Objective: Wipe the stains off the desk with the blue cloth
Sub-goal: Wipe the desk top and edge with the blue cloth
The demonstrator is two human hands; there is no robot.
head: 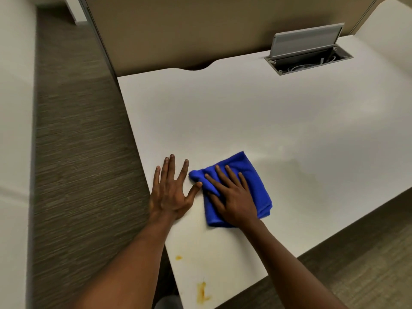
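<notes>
Left hand (pixel 170 192) is flat on the desk (pixel 245 112), fingers spread, holding nothing. Just beside it, the right hand (pixel 234 197) presses straight fingers on the folded blue cloth (pixel 256 172). Not done yet, I'd say: orange-brown stains (pixel 201 291) sit untouched near the front edge.
</notes>
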